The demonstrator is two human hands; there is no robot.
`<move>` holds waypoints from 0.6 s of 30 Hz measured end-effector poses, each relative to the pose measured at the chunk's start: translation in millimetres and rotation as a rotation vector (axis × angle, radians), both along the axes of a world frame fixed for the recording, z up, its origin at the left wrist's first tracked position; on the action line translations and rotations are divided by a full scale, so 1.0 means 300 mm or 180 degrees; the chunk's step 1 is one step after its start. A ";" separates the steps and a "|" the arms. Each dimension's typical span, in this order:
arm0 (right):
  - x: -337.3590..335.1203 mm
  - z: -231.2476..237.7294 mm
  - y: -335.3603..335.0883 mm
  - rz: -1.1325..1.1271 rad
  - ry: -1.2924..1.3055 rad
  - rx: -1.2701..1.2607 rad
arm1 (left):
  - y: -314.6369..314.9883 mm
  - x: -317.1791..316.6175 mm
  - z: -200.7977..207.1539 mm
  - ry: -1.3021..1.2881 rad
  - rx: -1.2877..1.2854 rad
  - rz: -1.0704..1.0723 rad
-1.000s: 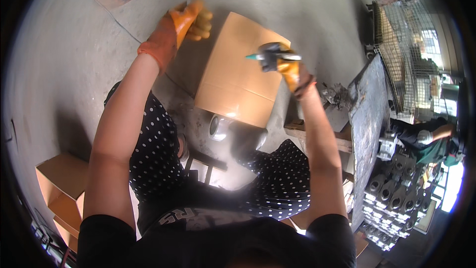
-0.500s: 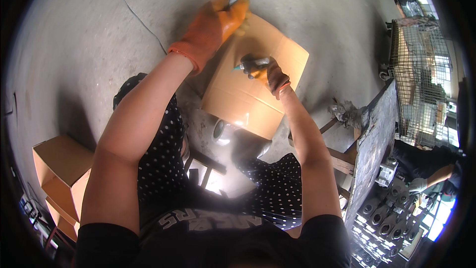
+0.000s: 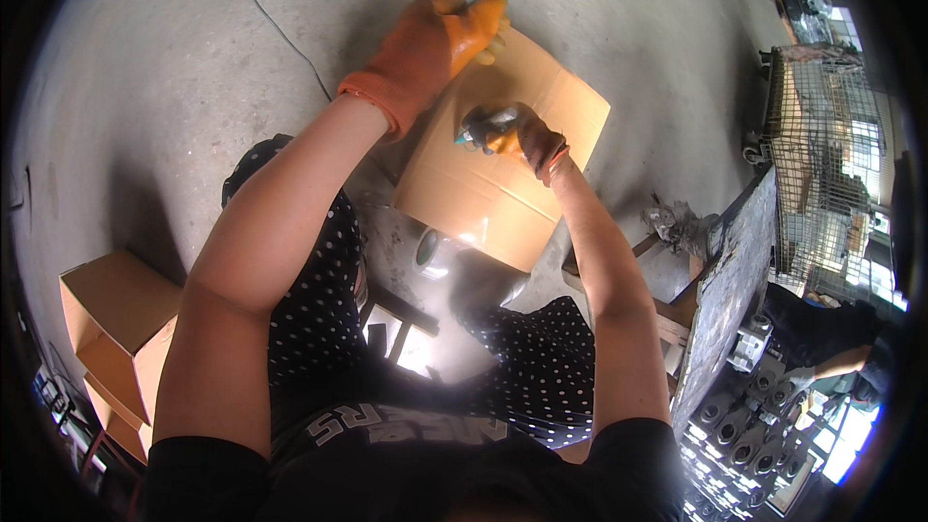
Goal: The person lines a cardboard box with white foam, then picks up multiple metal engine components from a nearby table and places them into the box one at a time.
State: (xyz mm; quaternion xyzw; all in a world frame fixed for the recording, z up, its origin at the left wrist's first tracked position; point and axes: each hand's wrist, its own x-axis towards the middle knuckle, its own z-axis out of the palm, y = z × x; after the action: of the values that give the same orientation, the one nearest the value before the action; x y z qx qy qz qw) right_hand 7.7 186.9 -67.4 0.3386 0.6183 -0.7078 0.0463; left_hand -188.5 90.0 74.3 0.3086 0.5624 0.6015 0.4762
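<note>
At the lap: black trousers with white dots (image 3: 536, 358) spread to both sides, a narrow dark frame (image 3: 404, 311) between the knees.
Grey cylinder: a shiny, rounded grey cylinder (image 3: 426, 251), its ring-like end just past the frame, partly covered by the box's near edge.
Box: a plain brown cardboard box (image 3: 483, 193), ahead of the knees and turned askew, its broad creased face up toward the camera.
Right hand: the right hand (image 3: 507, 132), in an orange and black glove, is curled tightly round a pale pen with a green tip (image 3: 504, 117), over the middle of that face; whether the tip touches cannot be told.
Left hand: the left hand (image 3: 449, 36), in an orange coated glove, has bent fingers at the box's far left corner; contact and grip cannot be told. Something small and grey shows by the thumb.
Left side: tan open-fronted cartons (image 3: 121, 288), well apart from the box.
Right side: a dark, worn surface (image 3: 730, 280), with grey concrete floor (image 3: 648, 150) between its edge and the box.
Far right: a wire mesh cage (image 3: 822, 145); below it, a co-worker's arm (image 3: 841, 364) near rows of metal parts (image 3: 744, 445).
</note>
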 end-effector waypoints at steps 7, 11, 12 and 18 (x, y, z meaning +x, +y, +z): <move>0.100 -0.280 0.150 0.0165 -0.0236 0.1483 | 0.004 -0.002 -0.017 0.0005 0.0069 -0.0014; 0.131 -0.254 0.165 0.0480 -0.0575 0.2703 | -0.006 -0.014 -0.049 -0.0111 0.0355 -0.0128; 0.137 -0.220 0.154 0.0514 -0.0690 0.2956 | -0.004 -0.013 -0.041 -0.0078 0.0231 -0.0111; 0.072 0.093 0.056 0.2070 -0.0308 0.4579 | 0.000 -0.008 -0.039 -0.0149 0.0216 -0.0037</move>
State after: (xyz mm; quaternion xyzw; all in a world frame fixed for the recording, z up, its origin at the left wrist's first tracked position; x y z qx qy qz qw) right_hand 29.3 203.7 -39.6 0.1181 0.9894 -0.0696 0.0474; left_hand -190.9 89.9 62.5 0.3137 0.5285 0.6245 0.4819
